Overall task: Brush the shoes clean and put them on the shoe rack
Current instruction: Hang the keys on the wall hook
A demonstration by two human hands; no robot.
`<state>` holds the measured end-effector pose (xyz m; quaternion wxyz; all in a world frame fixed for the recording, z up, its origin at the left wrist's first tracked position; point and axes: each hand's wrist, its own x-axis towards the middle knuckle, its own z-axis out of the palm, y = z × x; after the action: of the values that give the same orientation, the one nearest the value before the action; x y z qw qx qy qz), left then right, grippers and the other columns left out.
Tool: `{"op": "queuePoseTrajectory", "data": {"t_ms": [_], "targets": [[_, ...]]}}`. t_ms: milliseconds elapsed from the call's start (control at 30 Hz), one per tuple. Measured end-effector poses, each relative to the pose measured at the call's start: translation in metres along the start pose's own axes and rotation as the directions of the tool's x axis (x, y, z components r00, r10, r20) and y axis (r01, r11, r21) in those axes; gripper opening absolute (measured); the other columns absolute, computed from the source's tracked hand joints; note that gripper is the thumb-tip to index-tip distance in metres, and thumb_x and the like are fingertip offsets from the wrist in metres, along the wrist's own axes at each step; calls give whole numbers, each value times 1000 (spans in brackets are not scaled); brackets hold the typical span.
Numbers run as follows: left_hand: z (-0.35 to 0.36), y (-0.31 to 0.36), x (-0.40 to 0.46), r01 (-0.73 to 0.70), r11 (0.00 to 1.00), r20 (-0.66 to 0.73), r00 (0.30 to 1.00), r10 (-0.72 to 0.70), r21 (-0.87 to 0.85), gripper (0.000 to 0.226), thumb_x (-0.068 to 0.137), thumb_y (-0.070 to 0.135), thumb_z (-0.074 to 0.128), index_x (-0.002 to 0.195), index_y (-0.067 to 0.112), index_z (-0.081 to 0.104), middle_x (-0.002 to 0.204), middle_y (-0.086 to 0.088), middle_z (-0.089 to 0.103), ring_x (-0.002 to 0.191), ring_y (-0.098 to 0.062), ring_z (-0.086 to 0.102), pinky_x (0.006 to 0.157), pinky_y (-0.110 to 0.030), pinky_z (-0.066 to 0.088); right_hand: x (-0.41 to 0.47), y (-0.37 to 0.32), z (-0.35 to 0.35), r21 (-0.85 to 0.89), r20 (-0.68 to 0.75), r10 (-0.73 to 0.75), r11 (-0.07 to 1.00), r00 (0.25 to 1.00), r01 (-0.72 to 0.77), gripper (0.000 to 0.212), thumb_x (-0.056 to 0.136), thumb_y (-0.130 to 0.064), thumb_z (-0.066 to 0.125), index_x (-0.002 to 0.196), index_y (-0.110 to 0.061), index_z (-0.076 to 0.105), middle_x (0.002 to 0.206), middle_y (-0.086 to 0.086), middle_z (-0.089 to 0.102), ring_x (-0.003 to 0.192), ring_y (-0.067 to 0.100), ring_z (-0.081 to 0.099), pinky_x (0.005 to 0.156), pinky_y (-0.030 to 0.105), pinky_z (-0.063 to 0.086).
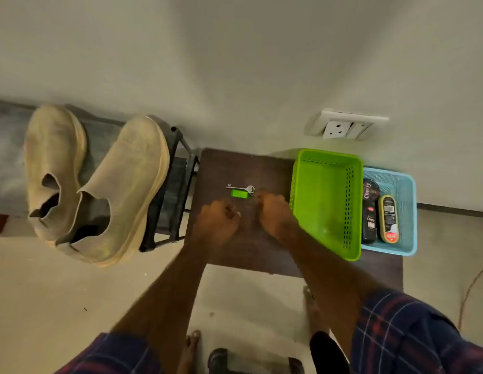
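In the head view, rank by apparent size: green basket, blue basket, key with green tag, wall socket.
1. green basket
2. blue basket, partly hidden behind the green one, so its rank is unsure
3. wall socket
4. key with green tag

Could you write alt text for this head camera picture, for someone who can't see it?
Two beige shoes sit on a black shoe rack; beside it, both hands, left hand and right hand, rest on a dark table near a key.

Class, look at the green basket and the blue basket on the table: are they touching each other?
Touching. The head view shows the green basket with its right wall against the blue basket, overlapping its left rim with no gap between them.
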<state>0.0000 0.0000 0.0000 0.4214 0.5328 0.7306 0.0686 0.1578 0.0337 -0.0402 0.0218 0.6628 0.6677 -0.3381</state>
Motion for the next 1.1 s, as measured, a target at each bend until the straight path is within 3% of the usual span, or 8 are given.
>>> {"op": "queuePoseTrajectory", "data": {"t_ms": [100, 233, 433, 533, 667, 833, 1000, 1100], "targets": [[12, -18, 17, 2, 1000, -58, 998, -4, -29, 7, 88, 26, 66, 85, 24, 72, 92, -4, 74, 92, -27, 68, 85, -41, 55, 26, -3, 21, 105, -90, 118, 989, 989, -108, 27, 99, -21, 49, 122, -12, 60, 116, 21, 67, 112, 43, 59, 90, 44, 47], [23, -35, 29, 19, 997, -32, 999, -21, -70, 11, 89, 24, 66, 80, 27, 70, 91, -1, 74, 91, -23, 69, 87, -40, 55, 45, -3, 39, 257, -132, 367, 910, 921, -326, 35, 97, -38, 58, 115, -8, 64, 120, 21, 65, 116, 41, 57, 94, 40, 47], [21, -37, 42, 12, 993, -65, 998, -20, -119, 27, 89, 21, 65, 67, 34, 58, 84, 3, 71, 96, -28, 65, 88, -44, 54, 60, -2, 51, 228, -108, 428, 889, 897, -396, 24, 97, -24, 59, 111, -7, 69, 119, 21, 67, 114, 39, 62, 92, 41, 51], [11, -27, 38, -26, 994, -78, 997, 18, -102, 27, 89, 18, 64, 67, 33, 59, 80, 3, 70, 89, -23, 68, 86, -40, 55, 49, -4, 46, 242, -127, 335, 923, 934, -298, 22, 98, -21, 54, 106, -7, 69, 112, 21, 68, 109, 40, 63, 89, 42, 51], [-22, 6, 25, -98, 995, -58, 994, 96, -28, 12, 91, 18, 63, 82, 26, 65, 89, 1, 70, 91, -21, 66, 85, -36, 54, 22, -14, 2, 173, -256, 65, 985, 965, -20, 14, 94, -14, 53, 94, -9, 66, 99, 17, 66, 96, 39, 62, 79, 41, 47], [-92, 94, -2, -305, 952, -114, 945, 307, 34, 7, 91, 16, 63, 94, 14, 69, 92, -3, 70, 84, -18, 63, 80, -33, 52, -21, -37, -123, 50, -446, -248, 952, 860, 301, 11, 95, -16, 50, 91, -8, 56, 85, 13, 60, 79, 36, 55, 65, 41, 41], [-186, 211, -53, -475, 876, -145, 864, 482, 85, 5, 91, 25, 62, 92, 28, 66, 93, 12, 68, 85, -13, 65, 81, -34, 55, -81, -70, -271, -28, -536, -334, 925, 775, 379, 11, 98, -17, 50, 95, -8, 57, 85, 11, 64, 78, 34, 57, 66, 42, 43], [-252, 294, -100, -591, 787, -181, 766, 616, 176, 7, 92, 24, 62, 89, 22, 68, 92, 8, 70, 80, -15, 64, 81, -37, 55, -136, -96, -366, -66, -637, -377, 895, 672, 441, 13, 98, -19, 50, 96, -8, 59, 84, 8, 63, 76, 30, 56, 68, 43, 45]]}}
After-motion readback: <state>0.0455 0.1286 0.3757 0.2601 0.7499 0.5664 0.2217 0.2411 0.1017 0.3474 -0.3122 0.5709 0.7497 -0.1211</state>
